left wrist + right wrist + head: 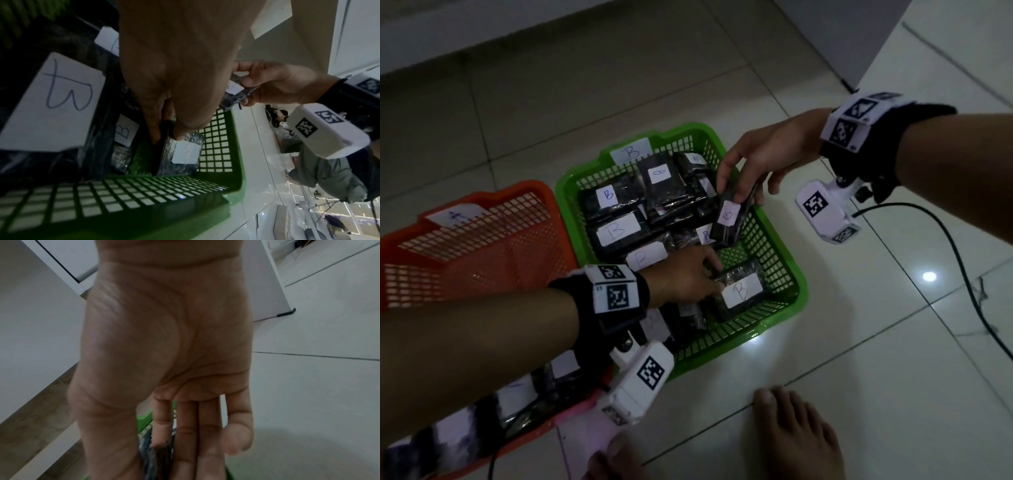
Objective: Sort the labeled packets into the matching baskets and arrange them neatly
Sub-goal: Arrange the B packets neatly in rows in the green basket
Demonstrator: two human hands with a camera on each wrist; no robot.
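From the head view, the green basket tagged B is the landmark, sitting on the tiled floor. Inside it lie many dark packets with white B labels, overlapping rather than squared up. The right hand hangs over its far right rim, its grip pinching a B packet held on edge, not yet set down. The left hand reaches into the near part of the green basket, fingers curled on the edge of another B packet lying flat near the near right corner. To the left of the green basket stands the orange basket tagged A; its far half shows bare mesh. More labelled packets lie under the left forearm, near-left of the green basket, on an orange rim whose basket I cannot place.

The left wrist view shows fingertips pinching that flat packet's dark edge by the green basket's corner.

The right wrist view shows mostly palm; the fingers press a dark packet against the thumb.

My reading: the B sorting looks well advanced, the tidying is under way, and the packets near-left are left.
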